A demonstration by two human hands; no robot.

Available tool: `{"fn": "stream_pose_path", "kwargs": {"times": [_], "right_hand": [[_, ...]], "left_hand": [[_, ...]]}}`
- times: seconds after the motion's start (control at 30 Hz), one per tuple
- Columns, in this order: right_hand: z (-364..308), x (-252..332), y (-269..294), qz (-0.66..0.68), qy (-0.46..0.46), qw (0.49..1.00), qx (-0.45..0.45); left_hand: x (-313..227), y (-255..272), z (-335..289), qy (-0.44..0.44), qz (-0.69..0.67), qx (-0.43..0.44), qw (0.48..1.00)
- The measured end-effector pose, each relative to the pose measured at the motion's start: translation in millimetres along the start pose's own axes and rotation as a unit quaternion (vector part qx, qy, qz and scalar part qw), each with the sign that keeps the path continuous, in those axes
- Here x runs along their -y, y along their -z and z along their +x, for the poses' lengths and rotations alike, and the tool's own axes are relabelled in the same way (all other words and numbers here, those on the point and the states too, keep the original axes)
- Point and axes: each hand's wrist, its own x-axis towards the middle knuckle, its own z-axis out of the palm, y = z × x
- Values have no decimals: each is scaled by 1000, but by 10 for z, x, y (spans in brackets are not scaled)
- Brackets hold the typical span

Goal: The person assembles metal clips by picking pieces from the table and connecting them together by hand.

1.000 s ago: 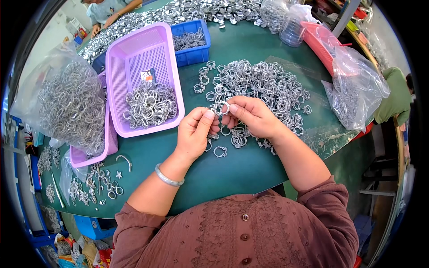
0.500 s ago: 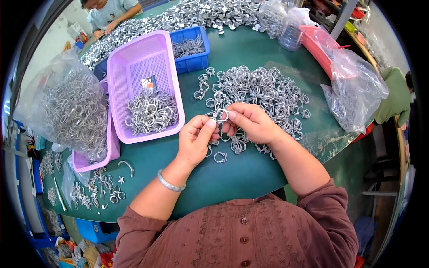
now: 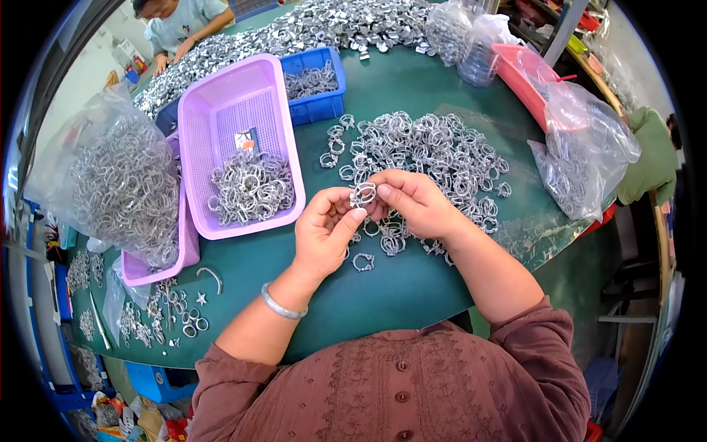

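Observation:
A silver-grey metal ring piece (image 3: 362, 194) is held up between my two hands above the table. My left hand (image 3: 322, 230) pinches its left side with thumb and fingers, a pale bangle round that wrist. My right hand (image 3: 417, 208) grips the ring's right edge between thumb and forefinger. Behind and under my hands spreads a heap of similar metal rings (image 3: 434, 151). One loose ring (image 3: 363, 261) lies apart, just in front of the heap. To the left, a purple perforated basket (image 3: 289, 158) holds a smaller pile of rings and a small printed packet (image 3: 247, 140).
A blue bin (image 3: 318, 105) of metal pieces stands behind the basket. Clear bags of parts (image 3: 121, 184) sit at left, another bag (image 3: 582, 162) at right by a red tray (image 3: 521, 81). A large metal pile (image 3: 294, 37) lines the back, where another person (image 3: 184, 29) works.
The ring has turned in my fingers and now shows its open face, slightly tilted. My left thumb has shifted a little down and right. The other person's hands have moved slightly.

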Motion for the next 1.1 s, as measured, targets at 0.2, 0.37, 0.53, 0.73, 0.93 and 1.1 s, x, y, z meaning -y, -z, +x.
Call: {"fn": "stream_pose_path", "kwargs": {"times": [0.2, 0.37, 0.53, 0.73, 0.93, 1.1], "right_hand": [[-13, 17, -8, 8, -8, 1000, -7], [-13, 55, -17, -15, -3, 1000, -7], [-13, 41, -20, -49, 0, 999, -11], [-6, -27, -5, -146, 64, 987, -35], [-5, -17, -16, -208, 75, 974, -49], [-11, 32, -22, -282, 136, 948, -54]], "left_hand": [[-3, -6, 8, -4, -7, -13, 1000], [-13, -15, 6, 2, -15, -13, 1000], [18, 33, -5, -4, -7, -5, 1000], [15, -6, 0, 0, -3, -12, 1000], [16, 7, -11, 3, 3, -13, 1000], [-31, 21, -26, -15, 40, -9, 999]]}}
